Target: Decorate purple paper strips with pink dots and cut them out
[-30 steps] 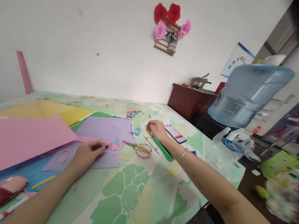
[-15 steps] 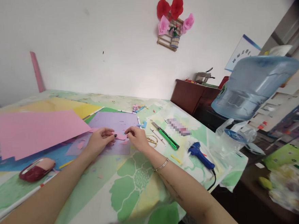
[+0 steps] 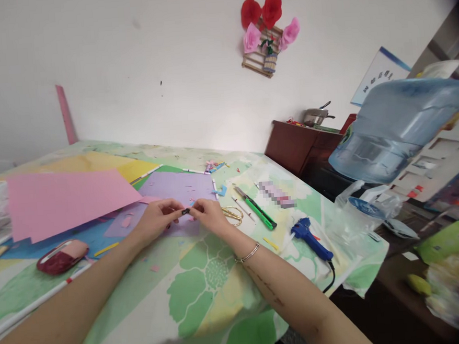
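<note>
Quietly, two bare hands meet over a purple sheet on a flower-patterned tabletop, bent to close work on a small pink paper piece. The piece sits at the centre of the scene, mostly hidden by the fingers. The left hand comes in from nine o'clock, its thumb and fingertips apparently pinching the paper; the right hand comes in from three, its grip drawn together on the same spot, tip to tip with the left. How firmly either presses cannot be told from here.

Paper this slight would seem to call for a light, even pinch near the edges, with the left hand as the steady anchor and the right making small adjustments, since a hard squeeze could leave stray creases. Resting both wrists on the tabletop would likely steady the fingers.

Just beside the right hand, at three o'clock, lie gold-handled scissors, and farther out, a green cutter; that hand does well to stay clear of their blades. A blue glue gun rests toward four o'clock, well apart, while large pink sheets spread at nine.
</note>
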Demonstrator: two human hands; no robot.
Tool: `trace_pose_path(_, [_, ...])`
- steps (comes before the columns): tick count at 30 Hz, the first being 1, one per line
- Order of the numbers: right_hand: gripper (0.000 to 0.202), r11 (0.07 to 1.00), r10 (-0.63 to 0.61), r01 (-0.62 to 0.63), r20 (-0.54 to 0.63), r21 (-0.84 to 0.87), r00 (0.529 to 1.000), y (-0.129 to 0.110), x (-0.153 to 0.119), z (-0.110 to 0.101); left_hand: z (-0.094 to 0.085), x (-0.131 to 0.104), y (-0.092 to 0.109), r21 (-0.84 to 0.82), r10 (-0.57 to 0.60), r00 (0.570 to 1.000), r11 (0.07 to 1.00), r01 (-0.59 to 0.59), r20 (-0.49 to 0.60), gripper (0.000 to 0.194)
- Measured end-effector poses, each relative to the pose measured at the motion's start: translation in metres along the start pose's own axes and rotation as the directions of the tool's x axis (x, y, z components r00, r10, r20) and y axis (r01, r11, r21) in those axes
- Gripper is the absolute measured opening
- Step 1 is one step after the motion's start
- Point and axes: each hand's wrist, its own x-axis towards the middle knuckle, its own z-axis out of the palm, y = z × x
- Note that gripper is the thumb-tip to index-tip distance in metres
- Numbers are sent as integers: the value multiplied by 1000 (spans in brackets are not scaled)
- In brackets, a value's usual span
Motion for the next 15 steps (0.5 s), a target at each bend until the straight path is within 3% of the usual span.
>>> trace_pose_path(6, [13, 998, 24, -24, 2, 59, 1000, 3, 0, -4, 1, -3, 6, 48, -8, 999, 999, 6, 37, 35])
trace_pose_path(15, [10, 997, 7, -9, 28, 77, 1000, 3, -2, -3, -1, -10, 22, 138, 22, 998, 990, -29, 56, 16])
